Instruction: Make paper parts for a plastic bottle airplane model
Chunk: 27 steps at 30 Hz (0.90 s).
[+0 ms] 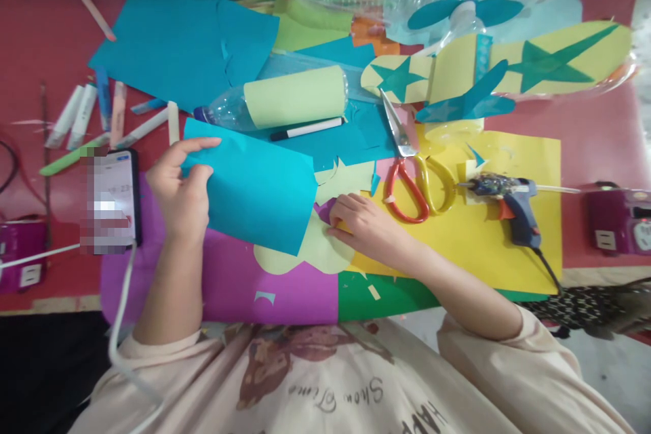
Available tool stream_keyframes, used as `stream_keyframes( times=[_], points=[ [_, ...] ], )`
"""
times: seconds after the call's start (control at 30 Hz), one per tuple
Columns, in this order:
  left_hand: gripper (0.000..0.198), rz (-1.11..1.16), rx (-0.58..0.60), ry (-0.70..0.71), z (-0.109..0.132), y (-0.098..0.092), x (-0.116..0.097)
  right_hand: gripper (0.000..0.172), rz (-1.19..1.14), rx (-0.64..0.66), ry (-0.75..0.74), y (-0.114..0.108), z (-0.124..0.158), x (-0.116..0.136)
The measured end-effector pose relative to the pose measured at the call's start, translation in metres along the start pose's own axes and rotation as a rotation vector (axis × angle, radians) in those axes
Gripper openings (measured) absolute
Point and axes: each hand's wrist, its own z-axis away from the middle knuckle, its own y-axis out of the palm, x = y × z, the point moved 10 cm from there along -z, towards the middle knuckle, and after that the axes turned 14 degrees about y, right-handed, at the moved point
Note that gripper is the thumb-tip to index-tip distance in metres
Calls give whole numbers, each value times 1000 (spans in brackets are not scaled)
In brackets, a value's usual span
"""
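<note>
Between both hands lies a blue sheet [254, 196], left hand [180, 200] pinching it (right hand [363, 224]: hold unclear).

The left hand [178, 193] pinches the left edge of a blue sheet [259, 193] between thumb and fingers, holding it slightly tilted above a purple sheet [228, 291]. The right hand [363, 224] rests with curled fingers at the blue sheet's right lower edge, on a pale yellow cutout [315, 254] with a scalloped outline – whether it grips anything is unclear. Just beyond that hand lie red-and-yellow scissors [407, 176] (blades pointing away from the person) and, further right, a glue gun [508, 200] on a yellow sheet [483, 237]. A phone [114, 196] lies just left of the left hand.
</note>
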Motion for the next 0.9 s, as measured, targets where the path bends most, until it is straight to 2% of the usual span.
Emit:
stream_keyframes(
  times=[0.17,0.3,0.47,0.57,0.63,0.7,0.77,0.83,0.9],
  points=[
    [28,-38,29,52,0,-1,0,12,-202,21,86,-7,-4,-13],
    [26,-25,33,57,1,-2,-1,11,-294,-96,197,-23,-9,-37],
    [28,63,209,-79,8,26,1,15,-303,-283,236,-45,-9,-56],
    [25,148,205,-20,12,36,-12,24,-460,-384,287,-54,-4,-63],
    [28,177,230,1,18,45,-17,39,-718,-360,328,-48,-4,-68],
    [33,185,275,17,26,54,-20,52,-950,-254,392,-34,-7,-73],
    [37,206,327,41,33,62,-24,43,-1067,-84,466,-16,-12,-74],
    [43,241,378,73,38,69,-27,32,-1136,24,515,-8,-14,-77],
    [46,267,407,120,40,73,-30,34,-1233,-33,544,-15,-15,-89]
  ],
)
